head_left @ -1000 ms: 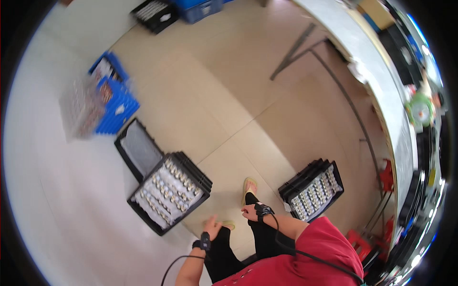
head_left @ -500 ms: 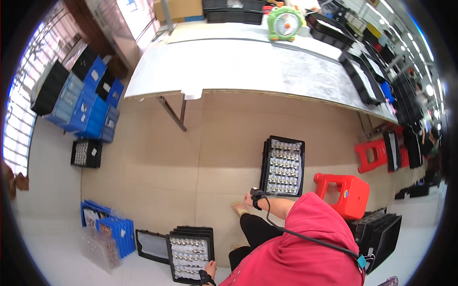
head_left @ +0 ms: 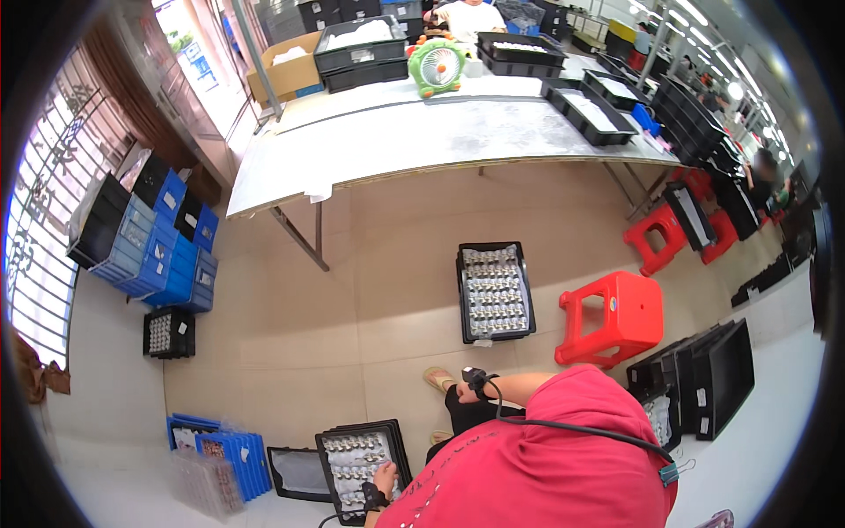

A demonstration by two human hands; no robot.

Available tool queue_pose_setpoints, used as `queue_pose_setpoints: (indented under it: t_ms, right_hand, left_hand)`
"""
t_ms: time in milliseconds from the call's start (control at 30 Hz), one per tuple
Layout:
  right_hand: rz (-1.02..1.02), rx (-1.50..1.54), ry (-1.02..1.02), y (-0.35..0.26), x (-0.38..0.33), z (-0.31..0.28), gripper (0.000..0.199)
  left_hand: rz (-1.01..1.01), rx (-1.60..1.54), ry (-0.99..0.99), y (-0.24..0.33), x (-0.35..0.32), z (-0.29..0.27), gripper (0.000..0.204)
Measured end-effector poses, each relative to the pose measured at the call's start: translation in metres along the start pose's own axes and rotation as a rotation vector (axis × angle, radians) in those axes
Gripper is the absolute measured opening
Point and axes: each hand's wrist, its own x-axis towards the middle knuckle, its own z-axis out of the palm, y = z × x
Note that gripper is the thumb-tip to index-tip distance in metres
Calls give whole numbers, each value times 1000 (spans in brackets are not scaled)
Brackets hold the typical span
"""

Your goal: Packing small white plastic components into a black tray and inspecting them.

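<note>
Trays [head_left: 495,291] – red stool [head_left: 613,316] alongside

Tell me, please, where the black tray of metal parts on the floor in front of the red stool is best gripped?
Grip the black tray by its two long side rims, from above; it lies flat, with open floor either side and parts filling its middle.

Single fisheye view from your head, looking steeply down: your red shoulder [head_left: 537,458] near, floor [head_left: 370,299] and bench [head_left: 422,141] far.
</note>
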Motion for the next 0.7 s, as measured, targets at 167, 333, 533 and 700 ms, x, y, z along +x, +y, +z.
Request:
queue_pose_setpoints:
  t_ms: [167,333,533,700]
  right_hand:
    - [264,41,-149,48,-67,46,36]
    - [393,44,1,85,-126,36,39]
    - [332,12,20,102,-150,28,40]
    - [120,-84,-63,94,-116,17,40]
  left_hand:
    - [187,614,94,-95,-27,-14,43]
    - [104,405,-10,-94,-44,-24,24]
    - [523,1217,-39,-110,-66,-9,11]
    - [142,-143,385,-129,-87,37,27]
